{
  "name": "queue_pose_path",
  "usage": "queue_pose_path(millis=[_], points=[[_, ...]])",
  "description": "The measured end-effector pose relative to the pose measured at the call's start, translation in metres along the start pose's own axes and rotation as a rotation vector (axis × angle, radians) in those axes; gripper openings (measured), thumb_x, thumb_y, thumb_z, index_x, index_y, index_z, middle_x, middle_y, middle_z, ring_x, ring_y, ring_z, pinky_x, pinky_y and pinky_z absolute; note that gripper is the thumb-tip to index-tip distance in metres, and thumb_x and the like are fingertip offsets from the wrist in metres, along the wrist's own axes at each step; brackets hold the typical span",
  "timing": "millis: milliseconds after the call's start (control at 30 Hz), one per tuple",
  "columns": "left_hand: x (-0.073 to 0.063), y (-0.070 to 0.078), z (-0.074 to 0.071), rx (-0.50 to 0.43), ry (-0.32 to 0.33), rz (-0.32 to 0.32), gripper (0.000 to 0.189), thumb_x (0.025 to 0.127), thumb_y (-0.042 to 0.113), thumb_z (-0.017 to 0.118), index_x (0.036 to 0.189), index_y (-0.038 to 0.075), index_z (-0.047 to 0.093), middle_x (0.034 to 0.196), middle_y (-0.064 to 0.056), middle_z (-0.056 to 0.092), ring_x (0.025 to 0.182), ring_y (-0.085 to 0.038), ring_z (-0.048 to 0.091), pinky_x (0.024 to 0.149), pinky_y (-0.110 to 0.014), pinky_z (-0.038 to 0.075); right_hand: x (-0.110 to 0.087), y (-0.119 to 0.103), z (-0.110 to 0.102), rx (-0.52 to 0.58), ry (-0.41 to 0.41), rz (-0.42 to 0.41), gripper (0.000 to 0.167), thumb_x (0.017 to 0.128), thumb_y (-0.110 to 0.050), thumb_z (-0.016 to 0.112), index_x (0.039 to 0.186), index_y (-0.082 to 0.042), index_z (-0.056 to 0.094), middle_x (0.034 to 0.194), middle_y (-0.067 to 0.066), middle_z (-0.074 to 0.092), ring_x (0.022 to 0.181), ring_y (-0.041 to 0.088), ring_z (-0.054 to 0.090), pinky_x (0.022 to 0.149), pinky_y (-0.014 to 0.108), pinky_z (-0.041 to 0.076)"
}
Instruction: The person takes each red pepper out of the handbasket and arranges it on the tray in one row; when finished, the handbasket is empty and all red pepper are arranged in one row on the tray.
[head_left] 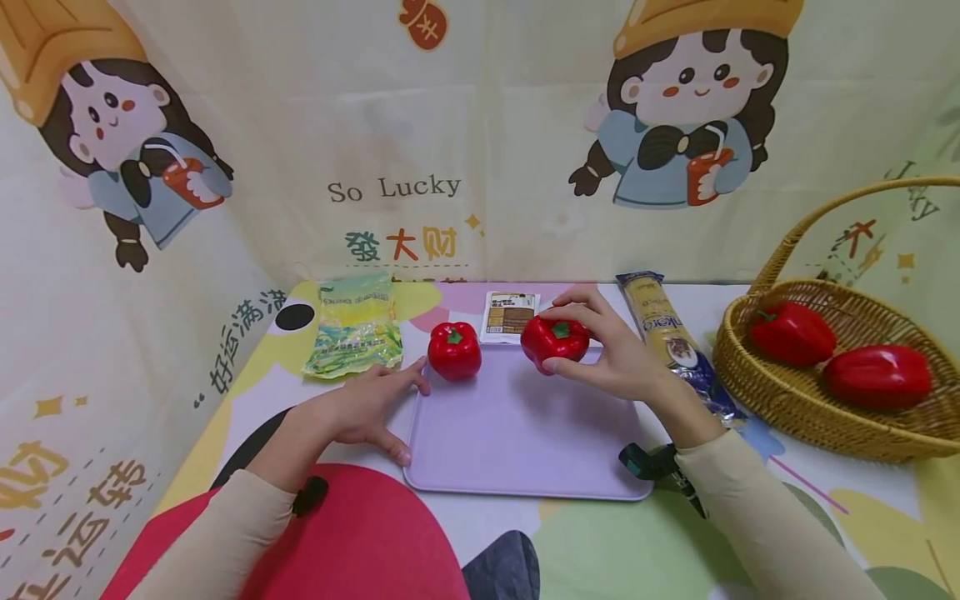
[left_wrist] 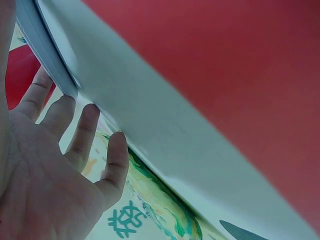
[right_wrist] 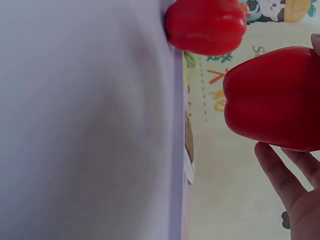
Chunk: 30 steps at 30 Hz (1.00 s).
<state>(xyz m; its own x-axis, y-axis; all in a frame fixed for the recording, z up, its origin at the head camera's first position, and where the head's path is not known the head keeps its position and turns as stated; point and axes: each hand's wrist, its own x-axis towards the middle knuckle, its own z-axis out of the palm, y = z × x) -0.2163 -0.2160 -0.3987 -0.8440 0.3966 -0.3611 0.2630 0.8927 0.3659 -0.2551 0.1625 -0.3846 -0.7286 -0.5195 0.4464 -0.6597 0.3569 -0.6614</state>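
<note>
My right hand (head_left: 611,354) grips a pepper (head_left: 555,340) over the tray's (head_left: 525,442) far edge, apparently just off the surface. Second pepper (head_left: 454,350) sits at the tray's far-left corner. Left hand (head_left: 367,408) lies flat, fingers straight, against the tray's left rim. I'd lower it upright beside that one, leave a gap, and brace the tray.

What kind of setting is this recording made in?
Probably a staged tabletop booth, not a real kitchen: cartoon-printed cloth walls in the table. A lilac tray holds one red pepper, the right hand grips another pepper, and a wicker basket holds two more.
</note>
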Motion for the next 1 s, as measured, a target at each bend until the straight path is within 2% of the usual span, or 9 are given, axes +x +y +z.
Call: queue_pose_path(millis=[367, 600, 1000], points=[[0.000, -0.001, 0.002, -0.010, -0.002, 0.005, 0.092, 0.057, 0.052, 0.097, 0.136, 0.042, 0.050, 0.163, -0.004, 0.032, 0.138, -0.032, 0.039, 0.091, -0.049, 0.058, 0.011, 0.002, 0.016, 0.046, -0.013, 0.036, 0.061, 0.080, -0.019, 0.089, 0.135, -0.025, 0.064, 0.142, 0.001, 0.047, 0.130, 0.022, 0.049, 0.090, 0.043, 0.060], [0.004, 0.001, 0.000, 0.017, -0.001, 0.017, 0.093, 0.058, 0.054, 0.096, 0.138, 0.043, 0.049, 0.164, -0.004, 0.032, 0.139, -0.032, 0.038, 0.092, -0.050, 0.058, 0.015, 0.005, 0.019, 0.071, -0.017, 0.074, 0.060, 0.082, -0.021, 0.088, 0.137, -0.027, 0.063, 0.143, 0.002, 0.047, 0.131, 0.024, 0.049, 0.089, 0.050, 0.060], [0.000, -0.001, -0.001, -0.009, -0.008, 0.007, 0.092, 0.058, 0.052, 0.096, 0.138, 0.040, 0.050, 0.165, -0.005, 0.031, 0.140, -0.033, 0.037, 0.094, -0.051, 0.057, 0.029, 0.004, 0.032, 0.054, -0.123, 0.120, 0.059, 0.084, -0.031, 0.086, 0.138, -0.027, 0.062, 0.141, -0.003, 0.047, 0.131, 0.020, 0.048, 0.091, 0.040, 0.060]])
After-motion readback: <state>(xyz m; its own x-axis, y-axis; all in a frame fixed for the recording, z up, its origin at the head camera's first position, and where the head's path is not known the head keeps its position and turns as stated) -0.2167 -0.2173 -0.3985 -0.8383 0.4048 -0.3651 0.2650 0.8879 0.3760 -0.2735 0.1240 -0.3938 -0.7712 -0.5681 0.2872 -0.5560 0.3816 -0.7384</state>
